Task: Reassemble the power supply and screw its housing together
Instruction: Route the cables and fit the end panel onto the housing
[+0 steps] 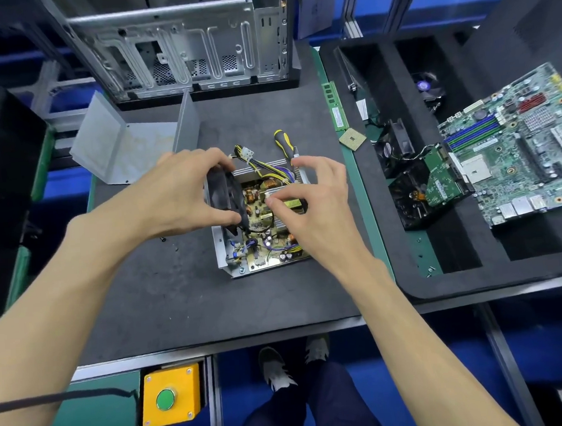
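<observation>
Your open power supply (260, 227) sits on the dark mat (165, 285), in front of the bare metal computer case (177, 44). Your left hand (179, 192) grips the black fan (226, 199) upright at the supply's left wall, thumb low on its near edge and fingers curled over its top. Your right hand (308, 194) hovers over the circuit board, thumb and forefinger pinching a small white connector (270, 199), other fingers spread above. The grey housing cover (130, 139) lies behind and left of the supply; the yellow-and-black screwdriver (285, 145) lies just behind it.
</observation>
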Demonstrator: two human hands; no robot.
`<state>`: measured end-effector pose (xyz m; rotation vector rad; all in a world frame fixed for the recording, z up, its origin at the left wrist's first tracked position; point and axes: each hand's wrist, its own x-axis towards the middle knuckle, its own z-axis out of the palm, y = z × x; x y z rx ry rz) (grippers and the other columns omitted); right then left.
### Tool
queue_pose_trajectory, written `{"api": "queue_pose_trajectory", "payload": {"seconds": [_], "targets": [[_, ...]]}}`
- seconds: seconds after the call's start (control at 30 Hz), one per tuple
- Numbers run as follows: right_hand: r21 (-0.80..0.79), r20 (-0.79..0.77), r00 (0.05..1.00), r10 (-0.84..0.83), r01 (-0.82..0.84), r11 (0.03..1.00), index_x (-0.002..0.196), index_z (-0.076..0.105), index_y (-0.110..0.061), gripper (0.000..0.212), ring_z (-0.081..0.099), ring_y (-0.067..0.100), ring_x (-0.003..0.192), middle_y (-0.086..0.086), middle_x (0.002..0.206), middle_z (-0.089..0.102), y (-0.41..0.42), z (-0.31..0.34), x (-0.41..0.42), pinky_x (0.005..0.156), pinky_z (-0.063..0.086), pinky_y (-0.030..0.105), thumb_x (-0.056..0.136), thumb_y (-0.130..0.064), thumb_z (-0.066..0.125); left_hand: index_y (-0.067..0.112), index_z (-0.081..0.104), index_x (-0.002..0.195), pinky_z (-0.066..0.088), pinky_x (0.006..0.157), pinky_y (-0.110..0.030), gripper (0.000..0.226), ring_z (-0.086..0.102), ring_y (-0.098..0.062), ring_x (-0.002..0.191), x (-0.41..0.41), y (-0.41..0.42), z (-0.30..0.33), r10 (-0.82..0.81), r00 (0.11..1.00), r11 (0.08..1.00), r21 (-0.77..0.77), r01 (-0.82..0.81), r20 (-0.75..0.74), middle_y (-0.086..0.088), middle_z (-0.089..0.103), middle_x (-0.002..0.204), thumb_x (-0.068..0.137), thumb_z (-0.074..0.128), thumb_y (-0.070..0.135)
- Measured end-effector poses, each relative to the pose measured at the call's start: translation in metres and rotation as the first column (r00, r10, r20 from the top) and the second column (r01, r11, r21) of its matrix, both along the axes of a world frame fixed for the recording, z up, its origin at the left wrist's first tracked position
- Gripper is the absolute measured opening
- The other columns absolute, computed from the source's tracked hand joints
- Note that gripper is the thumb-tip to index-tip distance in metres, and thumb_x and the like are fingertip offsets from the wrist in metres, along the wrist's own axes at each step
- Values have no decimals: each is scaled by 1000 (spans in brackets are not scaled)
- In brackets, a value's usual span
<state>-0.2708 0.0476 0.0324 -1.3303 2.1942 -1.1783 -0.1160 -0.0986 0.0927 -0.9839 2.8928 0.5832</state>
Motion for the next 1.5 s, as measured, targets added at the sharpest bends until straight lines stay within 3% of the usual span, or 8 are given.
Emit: {"api": "queue_pose_trajectory", "payload": {"seconds": [0.17, 0.43, 0.7, 0.97, 1.13, 1.4, 1.5], "targets": [[-42, 87, 996, 34, -31, 999, 83, 82, -25, 6, 31, 14, 133, -3, 135, 54, 1, 6, 2, 112, 27, 36, 87, -27, 80, 24, 66, 116, 34, 97, -40, 65, 57, -24, 103, -5, 2, 3, -32, 999, 966, -255, 33, 7, 1, 69, 103, 67, 80, 63], [2, 127, 991, 35, -35, 999, 86, 83, -26, 7, 32, 10, 132, -8, 132, 55, 2, 10, -1, 113, 28, 38, 89, -29, 78, 23, 69, 118, 31, 91, -40, 69, 49, -25, 98, -17, -2, 19, -68, 992, 924, -368, 101, 102, 0, 62, 100, 63, 77, 63], [33, 63, 997, 35, -37, 999, 87, 82, -23, 7, 30, 18, 139, 3, 138, 51, -4, 0, 2, 114, 27, 40, 90, -28, 77, 27, 69, 117, 31, 91, -36, 67, 38, -16, 92, -27, -6, 10, -135, 956, 937, -280, 209, 262, 5, 58, 95, 63, 75, 67], [80, -90, 993, 81, -74, 994, 83, 83, -26, 9, 12, 24, 154, 8, 162, 34, -7, -4, 5, 120, 15, 43, 89, -31, 77, 29, 68, 108, 28, 90, -38, 60, 51, -20, 106, -35, -1, -10, -105, 924, 879, -400, 258, 367, 5, 65, 100, 65, 66, 70], [91, -112, 986, 125, -115, 989, 81, 83, -28, 10, 15, 24, 154, 6, 159, 38, -7, -1, 5, 119, 15, 47, 88, -34, 77, 34, 67, 108, 29, 93, -39, 61, 53, -19, 107, -25, -6, -12, -68, 933, 895, -392, 213, 353, 6, 69, 102, 64, 70, 76], [40, -107, 978, 179, -175, 984, 76, 81, -26, 11, 30, 21, 146, -4, 145, 53, -3, 3, 6, 115, 22, 47, 86, -30, 78, 34, 69, 105, 29, 85, -37, 63, 54, -20, 97, -19, -10, -11, -68, 937, 899, -386, 206, 343, 6, 72, 94, 63, 66, 82], [69, -85, 982, 169, -163, 984, 79, 82, -25, 12, 29, 19, 144, -5, 144, 52, -4, 1, 5, 113, 24, 45, 88, -31, 77, 36, 71, 113, 32, 88, -35, 66, 56, -23, 103, -14, -12, -4, -75, 946, 950, -266, 164, 315, 3, 74, 101, 70, 59, 84]]}}
